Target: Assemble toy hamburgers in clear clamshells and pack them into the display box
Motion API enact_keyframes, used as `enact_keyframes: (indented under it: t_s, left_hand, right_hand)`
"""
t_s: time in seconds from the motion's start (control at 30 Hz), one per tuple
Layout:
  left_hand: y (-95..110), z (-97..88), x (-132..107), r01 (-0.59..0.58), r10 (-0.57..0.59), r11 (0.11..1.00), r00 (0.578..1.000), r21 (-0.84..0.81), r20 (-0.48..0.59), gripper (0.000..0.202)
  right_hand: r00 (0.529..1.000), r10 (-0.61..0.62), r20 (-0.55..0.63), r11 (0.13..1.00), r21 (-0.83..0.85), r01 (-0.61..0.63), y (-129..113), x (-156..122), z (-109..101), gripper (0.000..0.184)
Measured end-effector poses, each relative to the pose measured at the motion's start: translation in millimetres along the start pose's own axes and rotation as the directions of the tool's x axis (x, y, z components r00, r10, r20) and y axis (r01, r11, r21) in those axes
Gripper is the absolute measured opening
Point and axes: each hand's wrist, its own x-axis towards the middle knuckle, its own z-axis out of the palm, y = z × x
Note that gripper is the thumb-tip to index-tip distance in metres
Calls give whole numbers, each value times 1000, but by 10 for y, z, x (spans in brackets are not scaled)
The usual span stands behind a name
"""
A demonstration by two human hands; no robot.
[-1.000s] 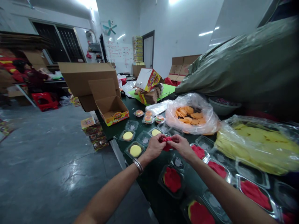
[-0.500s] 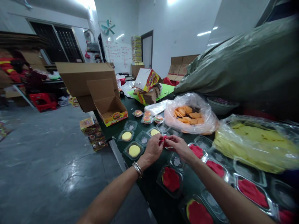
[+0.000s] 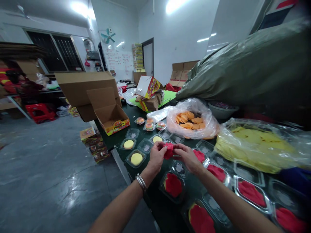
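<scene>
A soft red flower-shaped piece [image 3: 168, 150] is pinched between my two hands above the table. My left hand [image 3: 156, 157] grips its left edge with thumb and fingers; my right hand [image 3: 186, 156] has closed fingertips at its right edge. Below and left stand open clear plastic boxes with pale yellow discs, one disc [image 3: 136, 159] nearest my left hand. On the near side, another box holds a red piece [image 3: 173, 185] lying over a yellow one. More boxes with red pieces [image 3: 217, 172] line the right, partly behind my right forearm.
A plastic bag of orange discs [image 3: 190, 120] and one of yellow sheets [image 3: 259, 139] lie beyond. An open display carton [image 3: 111, 118] stands back left, near small packed burger-like items [image 3: 149, 124]. The table's edge [image 3: 121, 165] runs along the left.
The red piece between my hands has been raised and opened out, so more of its face shows. My hands have shifted slightly apart. The camera view has tilted and turned slightly.
</scene>
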Motion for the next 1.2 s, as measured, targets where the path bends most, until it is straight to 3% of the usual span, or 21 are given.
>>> enact_keyframes:
  t_s: [0.2,0.3,0.43,0.57,0.77,1.03,1.2]
  left_hand:
    - [39,15,-99,52,-51,998,995,-18,81,30]
    - [63,-14,-110,91,-101,993,982,72,157,37]
    - [103,-49,-84,99,-136,980,967,175,214,25]
    - [122,-62,-74,126,-154,981,968,151,199,21]
    - [77,-82,-89,260,-261,965,945,33,196,30]
    - [58,10,-161,109,-110,994,990,21,85,19]
    - [58,-26,-153,142,-140,989,989,-31,56,19]
  right_hand:
    - [999,-11,-32,998,-69,8,11,-29,-40,29]
    - [999,-25,-24,997,-75,23,28,-44,-49,29]
    - [999,-32,16,997,-75,33,15,-88,-56,28]
    - [999,-29,37,997,-65,31,-14,-122,-58,22]
    - [998,32,61,999,13,-33,19,-136,-84,17]
    - [995,84,54,996,2,-85,107,-102,-37,29]
    - [994,75,81,995,56,-80,111,-106,-23,29]
